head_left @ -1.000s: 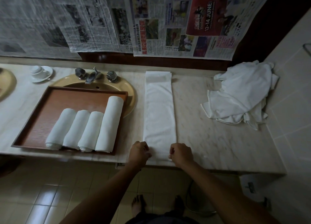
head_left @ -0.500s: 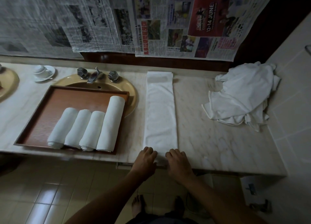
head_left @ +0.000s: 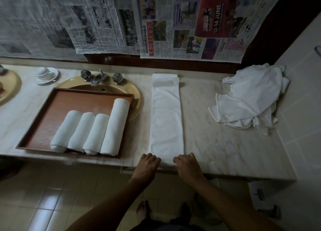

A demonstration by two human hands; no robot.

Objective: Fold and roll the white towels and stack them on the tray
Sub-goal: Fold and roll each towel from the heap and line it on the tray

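A white towel (head_left: 165, 119), folded into a long narrow strip, lies on the marble counter and runs from the back wall to the front edge. My left hand (head_left: 147, 164) and my right hand (head_left: 188, 165) press on the two corners of its near end, fingers bent lightly over the cloth. The bit of towel between them looks slightly rolled up. To the left, a brown wooden tray (head_left: 45, 119) holds several rolled white towels (head_left: 97, 128) side by side. The rightmost roll is the longest.
A heap of loose white towels (head_left: 250, 98) lies at the counter's right end by the tiled wall. The tray partly covers a yellow sink (head_left: 135, 95) with a tap (head_left: 98, 78). A cup on a saucer (head_left: 46, 72) stands at the back left. Newspaper hangs on the wall.
My hands went from fists gripping the towel's near end to fingers laid over it. They have since spread slightly apart toward the corners.
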